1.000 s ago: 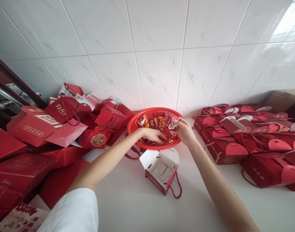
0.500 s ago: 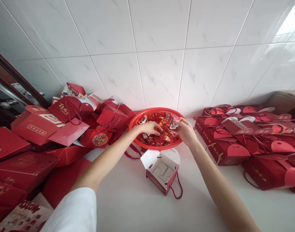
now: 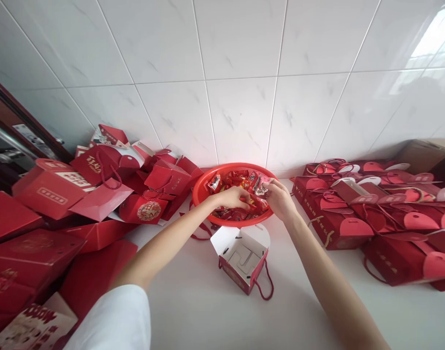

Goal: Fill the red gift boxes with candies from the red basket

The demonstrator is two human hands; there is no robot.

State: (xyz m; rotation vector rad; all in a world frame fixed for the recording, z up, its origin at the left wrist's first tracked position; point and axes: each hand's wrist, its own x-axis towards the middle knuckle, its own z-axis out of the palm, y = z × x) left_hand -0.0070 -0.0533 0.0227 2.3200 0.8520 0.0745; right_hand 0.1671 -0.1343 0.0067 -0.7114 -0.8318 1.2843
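Note:
A red plastic basket [image 3: 197, 198] full of wrapped candies [image 3: 237, 214] stands against the tiled wall. Inside it, the fingers of my left hand [image 3: 234, 197] are curled together at a red wrapped candy [image 3: 251, 201]. At the basket's right rim, my right hand [image 3: 281, 199] pinches a pink-and-white wrapped candy [image 3: 261, 188]; its fingertips are partly hidden. Just in front of the basket sits an open gift box [image 3: 243, 260], red outside and white inside, with its flaps up. Its red cord handle hangs down at the right, and no candy shows in it.
Red gift boxes [image 3: 51, 189] lie in a loose heap on the left. Rows of closed red gift boxes [image 3: 348, 228] with cord handles stand on the right. A brown cardboard box [image 3: 422, 155] is at the far right. Everything rests on a white tabletop [image 3: 193, 306].
My left hand has moved slightly right among the candies, and its fingers have closed at a red one. My right hand stays at the basket's right side with its candy.

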